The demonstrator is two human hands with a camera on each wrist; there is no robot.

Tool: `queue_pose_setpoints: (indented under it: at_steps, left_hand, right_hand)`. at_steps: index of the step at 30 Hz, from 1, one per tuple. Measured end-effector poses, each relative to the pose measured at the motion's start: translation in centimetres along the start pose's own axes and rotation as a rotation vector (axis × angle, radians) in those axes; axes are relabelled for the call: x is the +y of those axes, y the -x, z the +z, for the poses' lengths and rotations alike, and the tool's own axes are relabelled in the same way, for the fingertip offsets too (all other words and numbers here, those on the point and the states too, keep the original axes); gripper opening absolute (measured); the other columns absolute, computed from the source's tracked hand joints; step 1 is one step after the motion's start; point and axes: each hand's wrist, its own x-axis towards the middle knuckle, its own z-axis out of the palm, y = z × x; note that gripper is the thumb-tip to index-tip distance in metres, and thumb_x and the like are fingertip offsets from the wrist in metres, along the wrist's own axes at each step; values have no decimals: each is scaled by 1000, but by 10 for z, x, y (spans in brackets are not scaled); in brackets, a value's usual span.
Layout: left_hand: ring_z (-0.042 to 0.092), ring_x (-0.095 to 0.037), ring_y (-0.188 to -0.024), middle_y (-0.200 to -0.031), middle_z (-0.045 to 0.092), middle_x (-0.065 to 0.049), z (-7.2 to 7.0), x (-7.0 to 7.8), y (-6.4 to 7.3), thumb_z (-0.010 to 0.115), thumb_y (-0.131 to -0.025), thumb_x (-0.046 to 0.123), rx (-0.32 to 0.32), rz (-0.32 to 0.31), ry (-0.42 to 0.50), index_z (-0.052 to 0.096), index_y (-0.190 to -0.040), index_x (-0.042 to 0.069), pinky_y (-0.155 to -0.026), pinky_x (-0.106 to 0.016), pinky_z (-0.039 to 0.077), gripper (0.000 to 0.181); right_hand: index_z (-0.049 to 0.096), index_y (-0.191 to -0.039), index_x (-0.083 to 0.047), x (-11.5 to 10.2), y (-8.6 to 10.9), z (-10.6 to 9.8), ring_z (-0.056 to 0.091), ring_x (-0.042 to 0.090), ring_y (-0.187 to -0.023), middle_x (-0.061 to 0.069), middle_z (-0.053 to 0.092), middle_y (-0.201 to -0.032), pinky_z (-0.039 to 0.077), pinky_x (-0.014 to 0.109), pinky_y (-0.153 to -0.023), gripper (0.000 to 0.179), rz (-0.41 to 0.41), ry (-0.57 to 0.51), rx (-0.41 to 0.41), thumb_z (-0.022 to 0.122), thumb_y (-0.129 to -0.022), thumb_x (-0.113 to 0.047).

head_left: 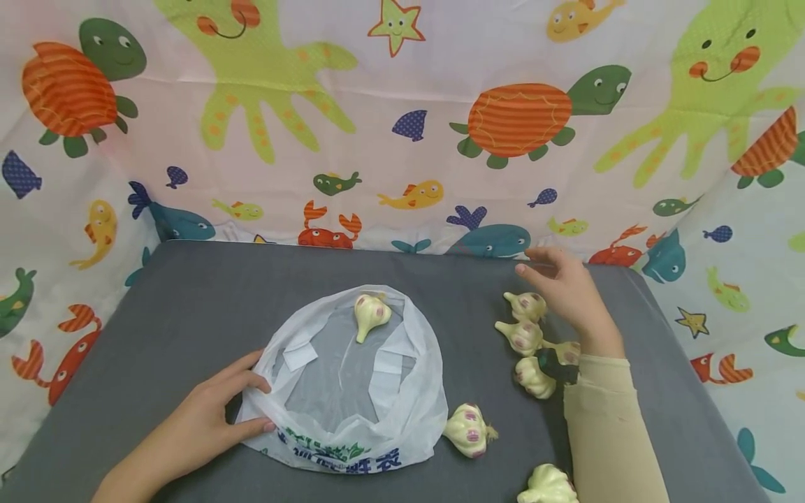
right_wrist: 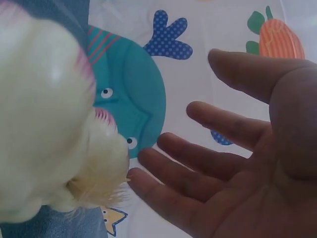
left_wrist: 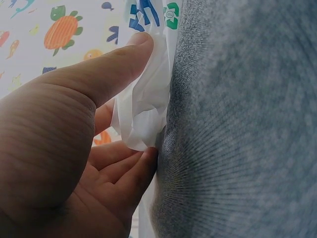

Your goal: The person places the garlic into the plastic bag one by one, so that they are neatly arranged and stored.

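Note:
A white plastic bag (head_left: 415, 398) stands on the grey table with its mouth spread wide and blue and green print on its front. One garlic bulb (head_left: 371, 314) lies inside, toward the far side. My left hand (head_left: 220, 405) grips the bag's left side, thumb at the front and fingers near the rim; the left wrist view shows white plastic between them. My right hand (head_left: 562, 290) hovers over the far right with fingers spread and holding nothing. Below it sits a cluster of garlic bulbs (head_left: 522, 337), which look large in the right wrist view.
Another garlic bulb (head_left: 467, 431) lies against the bag's right front, and one more garlic bulb (head_left: 546, 485) is at the near edge of view, beside the right sleeve (head_left: 610, 433). A cloth printed with sea animals (head_left: 377, 161) surrounds the table's back and sides.

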Motion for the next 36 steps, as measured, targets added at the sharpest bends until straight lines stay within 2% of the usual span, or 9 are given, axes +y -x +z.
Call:
queue_pose_setpoints:
  at_steps: [7, 14, 24, 30, 36]
  left_hand:
    - [60, -30, -136, -163, 54, -4, 1, -1, 1, 100, -80, 40, 9, 11, 34, 65, -111, 39, -105, -4, 31, 46]
    - [60, -30, -137, -162, 54, -5, -2, -1, 1, 98, -81, 43, -10, -14, 22, 66, -111, 38, -106, -8, 36, 44]
    - [59, -29, -140, -164, 53, -5, -3, 0, 0, 99, -81, 42, -31, -47, 15, 67, -111, 37, -108, -19, 45, 45]
    - [59, -30, -139, -164, 53, -5, -3, 1, 0, 100, -80, 40, -29, -43, 19, 67, -111, 37, -108, -18, 45, 46]
    - [60, -32, -138, -163, 54, -7, -2, 2, 0, 101, -79, 36, -15, -21, 22, 67, -111, 36, -107, -10, 37, 47]
  right_hand:
    - [47, -160, -5, 5, -3, 2, 52, 48, -145, 25, 50, -161, 47, 69, -110, 75, 56, 30, -100, 69, -106, -52]
    - [43, -164, -5, 11, -4, 2, 45, 49, -149, 26, 46, -165, 44, 71, -111, 85, 69, 77, -195, 70, -104, -59]
    - [42, -163, -2, 11, -5, 1, 51, 53, -143, 34, 48, -159, 47, 70, -108, 79, 136, 113, -255, 76, -104, -43]
    - [44, -161, 0, 13, -4, 2, 55, 52, -138, 33, 53, -155, 47, 70, -108, 78, 161, 112, -267, 77, -102, -39]
    - [48, -158, 2, 17, -4, 2, 58, 51, -135, 34, 55, -153, 48, 68, -107, 78, 150, 133, -288, 77, -102, -42]
